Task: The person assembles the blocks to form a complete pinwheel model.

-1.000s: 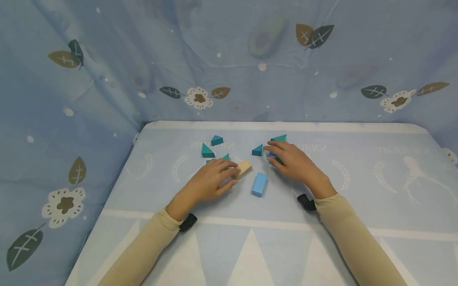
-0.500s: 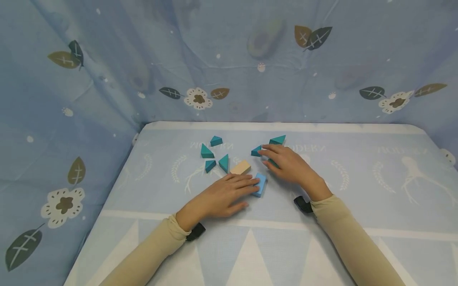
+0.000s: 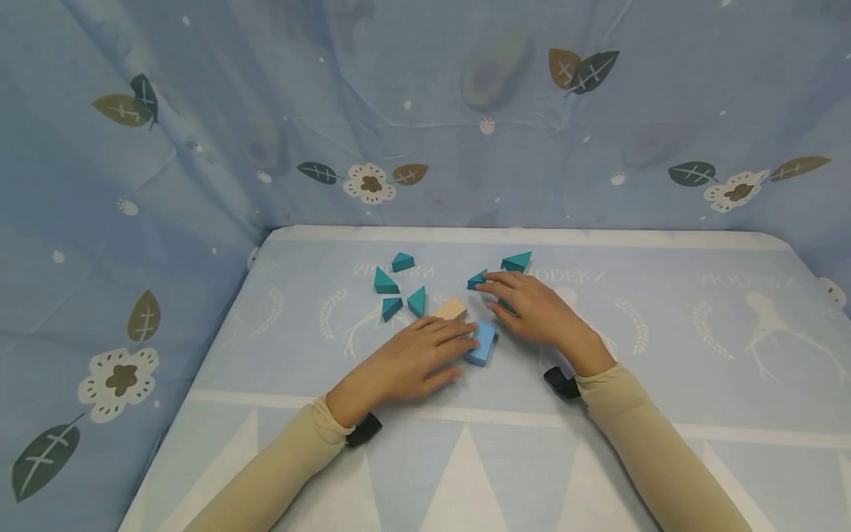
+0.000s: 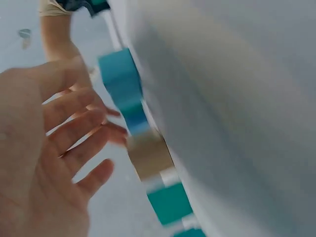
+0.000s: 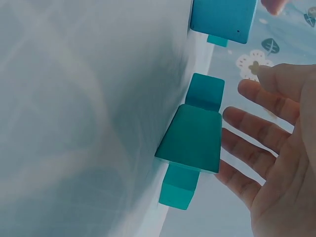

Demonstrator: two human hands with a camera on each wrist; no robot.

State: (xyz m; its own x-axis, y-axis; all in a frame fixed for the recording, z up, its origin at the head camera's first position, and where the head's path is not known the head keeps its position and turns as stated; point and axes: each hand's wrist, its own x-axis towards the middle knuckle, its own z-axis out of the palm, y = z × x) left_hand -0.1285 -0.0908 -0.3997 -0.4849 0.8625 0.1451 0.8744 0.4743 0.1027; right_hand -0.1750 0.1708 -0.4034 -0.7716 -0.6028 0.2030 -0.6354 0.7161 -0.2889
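My left hand (image 3: 405,363) hovers palm down with spread fingers, its fingertips overlapping a light blue rectangular block (image 3: 482,344) in the head view. Just beyond those fingers lies a natural wood block (image 3: 452,309), partly hidden by the hand. In the left wrist view the left fingers look relaxed and hold nothing. My right hand (image 3: 535,310) is over the right-hand group of blocks, its fingers loosely spread. Beneath it a green block (image 3: 505,304) is mostly covered, and a blue triangular block (image 3: 476,280) sits by its fingertips. The right wrist view shows a green block (image 5: 192,138) close beside the fingers.
Several teal and blue triangular blocks, among them a green one (image 3: 385,281), lie left of the middle. Another teal triangular block (image 3: 516,261) lies behind the right hand. A patterned cloth (image 3: 425,111) hangs along the back and left of the table (image 3: 665,399).
My left hand has moved right and nearer, from the wood block to the light blue block, uncovering triangular blocks at left. The right hand has shifted slightly left and nearer.
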